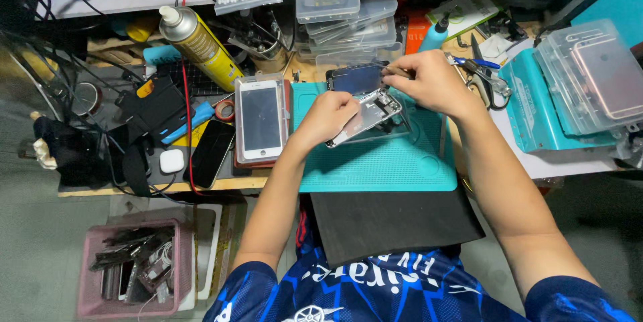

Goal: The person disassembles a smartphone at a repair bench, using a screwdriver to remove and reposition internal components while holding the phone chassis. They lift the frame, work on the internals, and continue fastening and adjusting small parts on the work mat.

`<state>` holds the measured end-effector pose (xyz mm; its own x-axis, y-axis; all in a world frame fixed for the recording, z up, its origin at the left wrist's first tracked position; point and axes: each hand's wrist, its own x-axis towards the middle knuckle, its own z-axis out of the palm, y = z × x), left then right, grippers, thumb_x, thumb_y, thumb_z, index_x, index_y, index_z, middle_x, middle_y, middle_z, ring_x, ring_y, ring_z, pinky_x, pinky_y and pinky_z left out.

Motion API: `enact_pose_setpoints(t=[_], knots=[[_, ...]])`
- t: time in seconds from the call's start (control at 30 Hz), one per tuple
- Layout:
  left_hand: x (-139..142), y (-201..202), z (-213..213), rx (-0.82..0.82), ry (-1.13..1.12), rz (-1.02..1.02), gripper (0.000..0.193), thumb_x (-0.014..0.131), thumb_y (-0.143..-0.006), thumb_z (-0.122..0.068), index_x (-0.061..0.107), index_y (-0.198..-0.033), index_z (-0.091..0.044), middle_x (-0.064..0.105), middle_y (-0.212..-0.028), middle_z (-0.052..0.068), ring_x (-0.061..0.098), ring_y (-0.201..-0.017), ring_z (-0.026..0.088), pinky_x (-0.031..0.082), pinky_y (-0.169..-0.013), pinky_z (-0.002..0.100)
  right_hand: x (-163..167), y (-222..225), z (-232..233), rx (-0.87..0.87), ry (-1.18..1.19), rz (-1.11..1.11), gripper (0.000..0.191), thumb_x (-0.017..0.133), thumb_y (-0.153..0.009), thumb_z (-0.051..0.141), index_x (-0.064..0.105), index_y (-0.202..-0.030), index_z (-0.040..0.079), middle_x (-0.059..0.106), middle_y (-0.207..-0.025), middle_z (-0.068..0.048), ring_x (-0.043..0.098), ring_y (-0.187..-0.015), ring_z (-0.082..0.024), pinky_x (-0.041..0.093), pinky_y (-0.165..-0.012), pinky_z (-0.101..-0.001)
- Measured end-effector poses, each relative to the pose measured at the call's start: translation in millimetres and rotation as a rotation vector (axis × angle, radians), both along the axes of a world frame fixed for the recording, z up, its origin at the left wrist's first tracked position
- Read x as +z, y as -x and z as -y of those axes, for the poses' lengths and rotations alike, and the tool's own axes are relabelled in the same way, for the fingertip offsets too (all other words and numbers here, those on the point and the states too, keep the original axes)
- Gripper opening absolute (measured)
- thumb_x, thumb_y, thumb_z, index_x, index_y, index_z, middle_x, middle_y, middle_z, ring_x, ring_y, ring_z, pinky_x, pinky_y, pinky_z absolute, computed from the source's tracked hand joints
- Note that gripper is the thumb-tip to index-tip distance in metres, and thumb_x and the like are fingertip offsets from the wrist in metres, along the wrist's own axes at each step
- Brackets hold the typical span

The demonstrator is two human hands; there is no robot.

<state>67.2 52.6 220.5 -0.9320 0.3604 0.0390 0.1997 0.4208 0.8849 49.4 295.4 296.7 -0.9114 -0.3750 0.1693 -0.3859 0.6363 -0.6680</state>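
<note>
An opened phone body (pixel 367 115) with its silver insides showing lies on a teal work mat (pixel 382 161). My left hand (pixel 328 115) presses on its left end and holds it. The phone's dark screen panel (pixel 355 79) stands tilted up at the far end. Just above the phone, my right hand (pixel 429 81) grips a thin tool (pixel 388 70) whose tip points left toward the screen panel's top edge.
A white phone (pixel 260 119) and a black phone (pixel 209 153) lie left of the mat. A yellow spray can (pixel 201 44), clear plastic boxes (pixel 348 20), scissors (pixel 485 77) and teal cases (pixel 576 87) crowd the desk. A pink basket (pixel 130 268) of parts sits on the floor.
</note>
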Motion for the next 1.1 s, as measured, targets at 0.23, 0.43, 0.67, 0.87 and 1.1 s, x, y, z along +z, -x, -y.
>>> enact_pose_setpoints(t=[0.23,0.43,0.67,0.87,1.1], knots=[[-47,1,2,0.183,-0.313,-0.016,0.018,0.056,-0.101,-0.017,0.063,-0.104,-0.001,0.069,-0.070,0.004,0.064,-0.059,0.010,0.049,-0.054,0.027,-48,3,-22,-0.112,0.184,0.032,0.022,0.069,-0.099,0.023,0.077,-0.102,0.003,0.061,-0.065,-0.007,0.049,-0.059,-0.011,0.039,-0.054,-0.0320],[-79,-9,4,0.241,-0.490,0.042,0.022,0.056,-0.106,-0.016,0.056,-0.124,-0.004,0.069,-0.079,0.003,0.061,-0.061,0.008,0.043,-0.051,0.024,-84,-17,-59,-0.110,-0.043,0.060,0.032,0.068,-0.103,0.027,0.069,-0.091,-0.003,0.058,-0.069,-0.016,0.054,-0.063,-0.024,0.044,-0.062,-0.0381],[-76,-22,-3,0.347,-0.594,0.100,0.024,0.055,-0.103,-0.013,0.055,-0.125,-0.004,0.069,-0.079,0.005,0.061,-0.060,0.008,0.043,-0.048,0.023,-81,-45,-61,-0.136,-0.200,0.122,0.025,0.067,-0.094,0.028,0.075,-0.102,0.006,0.069,-0.080,-0.019,0.067,-0.074,-0.036,0.050,-0.071,-0.0456],[-71,-28,17,0.413,-0.540,0.008,0.032,0.053,-0.098,-0.008,0.053,-0.129,-0.002,0.072,-0.076,0.008,0.061,-0.057,0.009,0.043,-0.046,0.024,-83,-43,-44,-0.096,-0.195,0.039,0.024,0.068,-0.094,0.026,0.074,-0.099,0.003,0.070,-0.083,-0.021,0.067,-0.080,-0.039,0.050,-0.073,-0.0484],[-72,-24,42,0.421,-0.542,-0.034,0.032,0.053,-0.100,-0.007,0.051,-0.131,0.000,0.073,-0.078,0.009,0.062,-0.059,0.009,0.044,-0.049,0.024,-119,-20,25,0.063,-0.285,0.074,0.025,0.079,-0.083,0.028,0.075,-0.094,0.006,0.071,-0.085,-0.018,0.068,-0.081,-0.039,0.052,-0.074,-0.0486]])
